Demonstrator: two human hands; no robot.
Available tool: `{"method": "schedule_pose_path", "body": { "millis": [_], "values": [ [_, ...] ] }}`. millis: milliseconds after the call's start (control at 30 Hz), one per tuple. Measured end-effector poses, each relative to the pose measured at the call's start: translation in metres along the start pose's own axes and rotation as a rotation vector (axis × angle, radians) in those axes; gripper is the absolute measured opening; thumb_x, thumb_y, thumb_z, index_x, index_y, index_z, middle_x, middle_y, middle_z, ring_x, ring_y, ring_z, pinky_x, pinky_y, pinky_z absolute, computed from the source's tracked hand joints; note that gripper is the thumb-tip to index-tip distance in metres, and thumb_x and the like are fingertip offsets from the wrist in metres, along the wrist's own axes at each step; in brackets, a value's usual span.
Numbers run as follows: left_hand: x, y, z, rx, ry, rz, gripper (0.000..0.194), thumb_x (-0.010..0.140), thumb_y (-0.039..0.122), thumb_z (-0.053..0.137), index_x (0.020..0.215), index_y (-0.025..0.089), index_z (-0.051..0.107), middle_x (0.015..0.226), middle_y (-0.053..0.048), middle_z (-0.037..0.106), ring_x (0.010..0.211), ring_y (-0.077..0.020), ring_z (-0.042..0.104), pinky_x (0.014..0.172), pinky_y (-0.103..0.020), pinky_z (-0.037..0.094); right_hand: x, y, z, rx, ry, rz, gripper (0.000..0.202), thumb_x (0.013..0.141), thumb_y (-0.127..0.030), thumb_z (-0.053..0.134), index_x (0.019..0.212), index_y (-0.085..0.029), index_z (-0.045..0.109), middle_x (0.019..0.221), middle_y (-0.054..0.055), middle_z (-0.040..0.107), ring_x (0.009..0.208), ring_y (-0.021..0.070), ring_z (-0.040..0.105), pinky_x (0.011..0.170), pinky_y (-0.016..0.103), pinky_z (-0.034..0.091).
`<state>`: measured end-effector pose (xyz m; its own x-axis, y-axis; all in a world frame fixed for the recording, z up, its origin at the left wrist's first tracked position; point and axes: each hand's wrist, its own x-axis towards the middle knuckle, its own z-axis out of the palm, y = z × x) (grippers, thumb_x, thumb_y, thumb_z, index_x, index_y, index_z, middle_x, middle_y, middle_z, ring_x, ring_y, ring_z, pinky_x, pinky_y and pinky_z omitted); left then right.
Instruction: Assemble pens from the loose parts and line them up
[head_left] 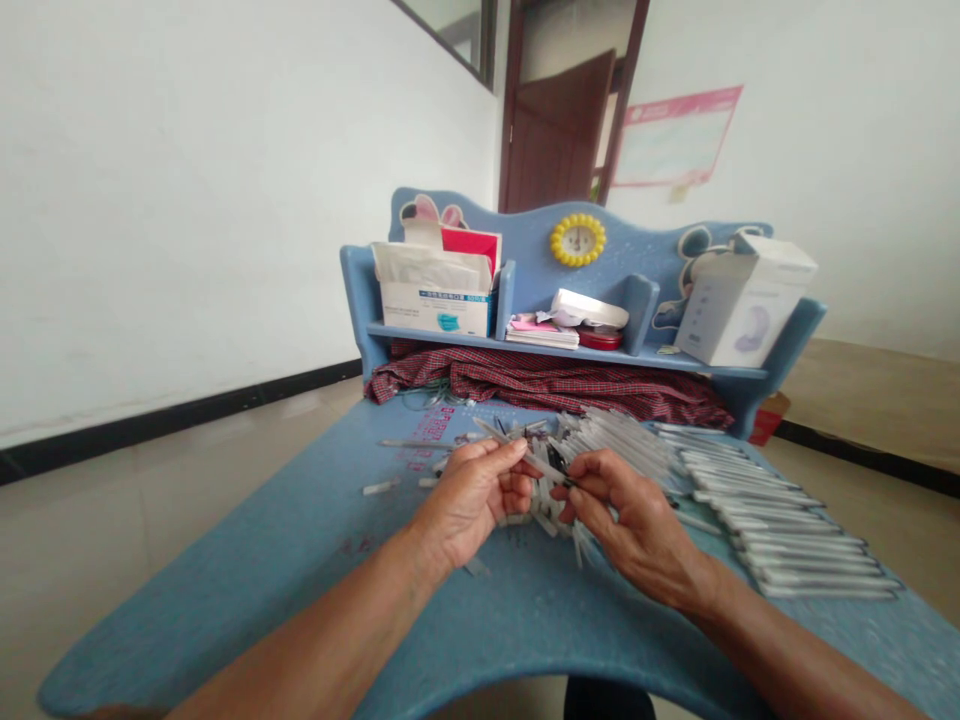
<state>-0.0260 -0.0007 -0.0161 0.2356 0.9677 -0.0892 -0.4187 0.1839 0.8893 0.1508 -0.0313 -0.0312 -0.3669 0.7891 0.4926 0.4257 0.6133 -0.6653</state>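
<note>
Between both hands is a translucent pen barrel (546, 466), slanting down to the right. My left hand (474, 497) pinches its upper left end between thumb and fingers. At the lower right end, my right hand (626, 515) has its fingers closed on a small dark piece touching the barrel. Behind and beneath the hands lies a loose pile of clear caps and dark small parts (544, 515), partly hidden by the fingers. A heap of clear barrels (619, 440) is just behind my right hand. Pens with dark ends (787, 520) lie in a row at the right.
The blue table (262, 590) has a raised shelf (652, 358) at its back, holding a mask box (435, 308), papers (541, 332) and a white box (742, 305). Checked cloth (525, 380) lies bunched below it. A few loose clear pieces (381, 487) lie left of the pile.
</note>
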Motion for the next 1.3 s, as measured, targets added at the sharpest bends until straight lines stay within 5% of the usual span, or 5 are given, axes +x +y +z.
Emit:
{"method": "schedule_pose_path", "body": {
  "millis": [567,667,867,1100,1300],
  "values": [
    [-0.0002,-0.002,-0.0005,0.017,0.024,0.055,0.01,0.083,0.009,0.054,0.074,0.008,0.056,0.064,-0.006,0.063,0.045,-0.0077,0.053,0.041,-0.018,0.047,0.0002,0.0087,0.0033,-0.515,0.151,-0.222,0.018,0.09,-0.025,0.043,0.085,-0.016,0.058,0.062,0.004,0.065,0.05,0.0143,0.06,0.05,0.025,0.037],
    [-0.0009,-0.0024,-0.0007,0.014,-0.003,0.063,0.01,0.083,0.01,0.055,0.073,0.008,0.056,0.064,-0.007,0.063,0.046,-0.0084,0.054,0.042,-0.019,0.048,0.0002,0.0061,0.0043,-0.411,0.109,-0.098,0.022,0.091,-0.028,0.042,0.081,-0.017,0.059,0.058,0.003,0.062,0.049,0.0134,0.058,0.05,0.024,0.038],
    [-0.0003,-0.0017,-0.0007,0.023,-0.023,0.058,0.011,0.081,0.013,0.058,0.071,0.008,0.058,0.061,-0.006,0.062,0.047,-0.0086,0.054,0.044,-0.019,0.048,0.0025,0.0055,0.0051,0.256,-0.075,0.295,0.043,0.092,-0.049,0.035,0.071,-0.016,0.053,0.063,0.003,0.062,0.047,0.0123,0.059,0.045,0.023,0.044],
    [-0.0005,-0.0017,0.0001,0.015,-0.008,0.065,0.01,0.081,0.012,0.059,0.072,0.008,0.058,0.065,-0.007,0.063,0.047,-0.0083,0.055,0.044,-0.019,0.049,0.0012,0.0086,0.0012,-0.048,0.051,0.14,0.013,0.086,-0.032,0.054,0.089,-0.02,0.053,0.055,-0.004,0.057,0.048,0.0116,0.053,0.049,0.023,0.04],
    [-0.0014,-0.0008,0.0009,0.016,-0.021,0.048,0.011,0.082,0.011,0.058,0.071,0.008,0.058,0.058,-0.003,0.06,0.045,-0.0079,0.054,0.044,-0.018,0.049,0.0009,0.0054,0.0011,0.089,-0.04,0.205,0.034,0.093,-0.041,0.038,0.072,-0.019,0.053,0.055,0.0,0.057,0.045,0.0115,0.055,0.045,0.023,0.041]
  ]
}}
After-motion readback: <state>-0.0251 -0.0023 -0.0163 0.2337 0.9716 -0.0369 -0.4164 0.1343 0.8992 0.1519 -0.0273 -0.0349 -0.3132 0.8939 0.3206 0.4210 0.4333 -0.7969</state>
